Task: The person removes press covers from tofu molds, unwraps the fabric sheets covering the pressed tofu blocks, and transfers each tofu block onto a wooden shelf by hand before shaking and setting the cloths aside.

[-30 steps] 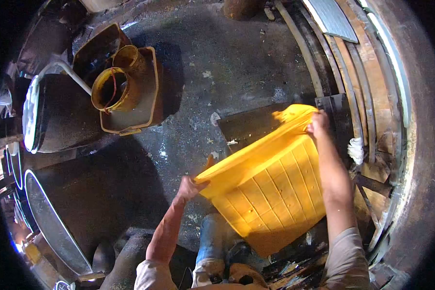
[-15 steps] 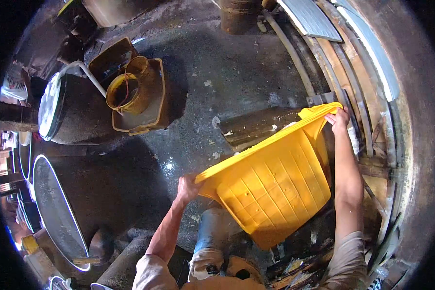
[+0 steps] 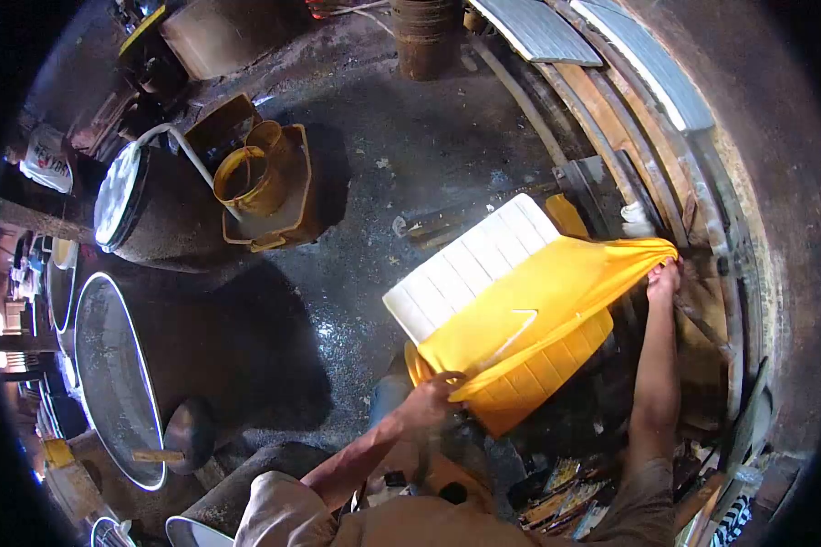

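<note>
A wet-looking yellow cloth (image 3: 520, 301) is stretched between my two hands over a white ribbed board (image 3: 474, 264). The board's upper part is bare; the cloth crosses its lower part, and yellow ribbed panelling shows beneath the near edge. My left hand (image 3: 431, 399) is closed on the cloth's near left edge. At the far right, my right hand (image 3: 664, 279) pinches a bunched corner of it. A pale line, perhaps a fold or glare, runs across the cloth's middle.
On the dark floor (image 3: 365, 210) stands a brown-stained tub (image 3: 294, 219) holding yellow-stained buckets (image 3: 244, 178). Large metal drums (image 3: 160, 419) stand at left. Curved planks and pipes (image 3: 629, 118) line the right wall. Wood scraps (image 3: 556, 497) lie near my legs.
The yellow cloth has come down toward me, uncovering the white ribbed board. My left hand moved right and lower; my right hand moved lower and slightly right. The view shifted a little.
</note>
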A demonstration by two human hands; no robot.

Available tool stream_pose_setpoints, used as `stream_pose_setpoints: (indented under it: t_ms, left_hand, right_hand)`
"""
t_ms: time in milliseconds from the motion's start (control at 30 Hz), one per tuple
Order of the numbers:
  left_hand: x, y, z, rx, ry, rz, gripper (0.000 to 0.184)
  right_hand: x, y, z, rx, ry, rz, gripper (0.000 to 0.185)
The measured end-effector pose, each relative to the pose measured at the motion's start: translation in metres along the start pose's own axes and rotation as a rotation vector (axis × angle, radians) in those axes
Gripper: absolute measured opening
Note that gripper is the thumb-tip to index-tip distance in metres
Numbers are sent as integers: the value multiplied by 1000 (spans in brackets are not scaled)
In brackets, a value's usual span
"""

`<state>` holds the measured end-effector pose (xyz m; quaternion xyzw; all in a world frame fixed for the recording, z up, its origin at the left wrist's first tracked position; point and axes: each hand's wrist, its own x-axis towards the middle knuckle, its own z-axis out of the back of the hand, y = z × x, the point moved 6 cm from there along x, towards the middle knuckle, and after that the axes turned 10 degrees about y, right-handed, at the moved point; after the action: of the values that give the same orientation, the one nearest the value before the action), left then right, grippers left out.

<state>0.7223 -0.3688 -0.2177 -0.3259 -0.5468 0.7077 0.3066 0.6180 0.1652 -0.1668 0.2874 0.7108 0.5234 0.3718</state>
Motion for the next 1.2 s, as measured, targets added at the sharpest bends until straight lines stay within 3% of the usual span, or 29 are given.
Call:
stream_pose_setpoints:
  t_ms: [33, 100, 200, 267, 300, 367, 400, 433, 467, 500, 600, 667, 700, 767, 833, 867, 900, 967, 1033, 1067, 1100, 1133, 1167, 1200]
  left_hand:
    - [-1, -13, -16, -43, 63, 4, 26]
    - [-5, -33, -57, -42, 202, -176, 26]
    - [-21, -12, -130, -255, 105, -398, 28]
    - [-24, -52, -164, -200, 378, -325, 31]
    - [-25, -72, -178, -191, 382, -335, 31]
    - [-27, -106, -229, -111, 579, -255, 38]
    - [-28, -117, -251, -110, 582, -260, 38]
    - [-34, -130, -279, -153, 675, -296, 42]
    - [-39, -143, -305, -195, 770, -333, 47]
    - [-41, -156, -324, -191, 776, -341, 47]
    - [-60, -235, -362, -313, 845, -586, 49]
    - [-64, -280, -384, -82, 1086, -247, 49]
    - [-68, -271, -439, -158, 930, -545, 48]
    - [-84, -309, -441, -245, 770, -839, 47]
    - [-81, -322, -448, -433, 1090, -342, 45]
    - [-76, -324, -448, -433, 1104, -343, 45]
    - [-69, -325, -447, -502, 1053, -313, 29]
    - [-57, -299, -464, -570, 1012, -270, 13]
    - [-61, -264, -479, 35, 559, -1116, 20]
    - [-58, -276, -455, 26, 570, -1105, 20]
    - [-34, -259, -447, -79, 898, -444, 24]
    - [-26, -236, -420, -147, 949, 263, 29]
    - [-19, -179, -452, -8, 955, 142, 31]
    - [-13, -123, -484, 140, 944, 20, 32]
  right_hand:
    - [24, -11, 43, 75, 24, -65, 8]
    - [17, 12, 90, 24, 59, -24, 4]
    - [-36, 57, 132, 41, -54, 22, 7]
    - [-48, 82, 178, 69, -76, 52, 5]
    - [-74, 103, 190, -29, -169, 118, 20]
    - [-48, 112, 269, 90, 186, 119, 16]
    - [-55, 128, 295, 102, 99, 218, 16]
    - [-60, 142, 326, 112, 11, 315, 16]
    - [-53, 143, 364, 313, 201, 120, 22]
    - [-69, 172, 393, 214, 122, 263, 26]
    - [-120, 228, 445, 88, 33, 376, 26]
    - [-148, 261, 468, 7, 23, 422, 27]
    - [-161, 277, 476, -36, 23, 445, 27]
    - [-182, 304, 494, -135, 18, 483, 27]
    - [-202, 323, 504, -272, 23, 521, 27]
    - [-211, 328, 506, -363, 31, 539, 28]
    - [-220, 331, 507, -489, 33, 565, 28]
    - [-231, 329, 496, -866, 50, 668, 28]
    - [-222, 308, 479, -909, 142, 675, 29]
    - [-192, 270, 482, -36, 148, 281, 30]
    - [-185, 252, 471, -34, 136, 269, 30]
    - [-184, 251, 459, -638, 16, 550, 29]
    - [-185, 239, 435, -1252, -108, 813, 29]
    - [-164, 190, 441, -1503, -160, 803, 29]
